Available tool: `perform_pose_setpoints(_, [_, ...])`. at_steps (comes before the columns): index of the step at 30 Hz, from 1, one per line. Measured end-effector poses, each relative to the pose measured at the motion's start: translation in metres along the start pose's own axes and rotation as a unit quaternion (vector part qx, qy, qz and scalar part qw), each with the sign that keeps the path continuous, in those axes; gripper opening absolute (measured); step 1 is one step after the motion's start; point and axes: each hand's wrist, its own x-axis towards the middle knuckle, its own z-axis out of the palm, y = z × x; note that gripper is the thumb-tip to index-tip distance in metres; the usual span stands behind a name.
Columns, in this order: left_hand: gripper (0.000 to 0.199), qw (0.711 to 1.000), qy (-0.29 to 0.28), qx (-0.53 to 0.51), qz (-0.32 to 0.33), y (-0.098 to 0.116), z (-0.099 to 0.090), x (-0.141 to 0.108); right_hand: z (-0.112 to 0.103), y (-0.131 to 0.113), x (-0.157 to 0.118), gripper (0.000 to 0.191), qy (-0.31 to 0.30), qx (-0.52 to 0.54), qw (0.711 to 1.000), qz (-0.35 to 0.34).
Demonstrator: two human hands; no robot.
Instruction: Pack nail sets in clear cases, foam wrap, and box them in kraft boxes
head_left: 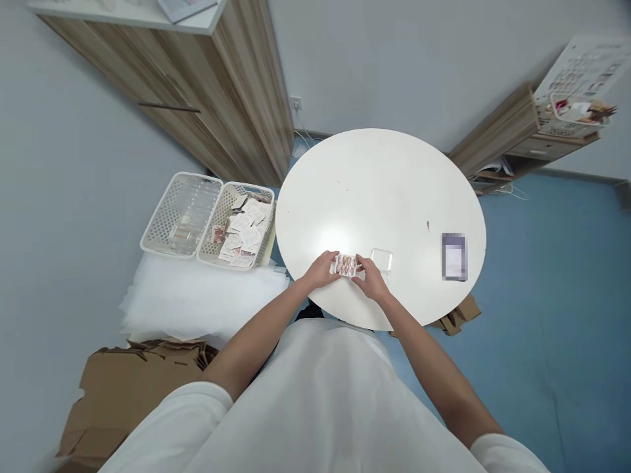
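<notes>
A small clear case (346, 265) with several reddish-brown pieces in rows is held level over the near part of the white round table (379, 177). My left hand (322, 270) grips its left end between thumb and fingers. On the right end, the thumb and fingers of my right hand (371, 278) are closed round the edge. Just beyond my right hand, a clear plastic lid or tray (382, 259) lies on the table.
A dark, blurred-out rectangular object (454, 257) lies at the table's right. Left of the table, one white basket (170, 217) holds clear cases and another (236, 266) holds printed cards. Cardboard (123, 394) is stacked at lower left.
</notes>
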Motion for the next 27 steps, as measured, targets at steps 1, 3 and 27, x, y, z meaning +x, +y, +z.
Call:
perform_pose_setpoints(1, [0.065,1.0,-0.008,0.005,0.003,0.01,0.012,0.001,-0.009,0.009,-0.01,0.064,0.002,-0.007,1.0,0.006])
perform_pose_setpoints(3, [0.064,1.0,-0.021,0.019,0.004,0.028,0.036,0.004,-0.024,0.028,-0.028,0.063,0.008,-0.019,1.0,0.017])
perform_pose_setpoints(27, [0.07,0.997,-0.03,0.02,-0.069,0.054,0.108,0.022,-0.048,0.096,-0.043,0.06,0.002,-0.066,0.998,0.024])
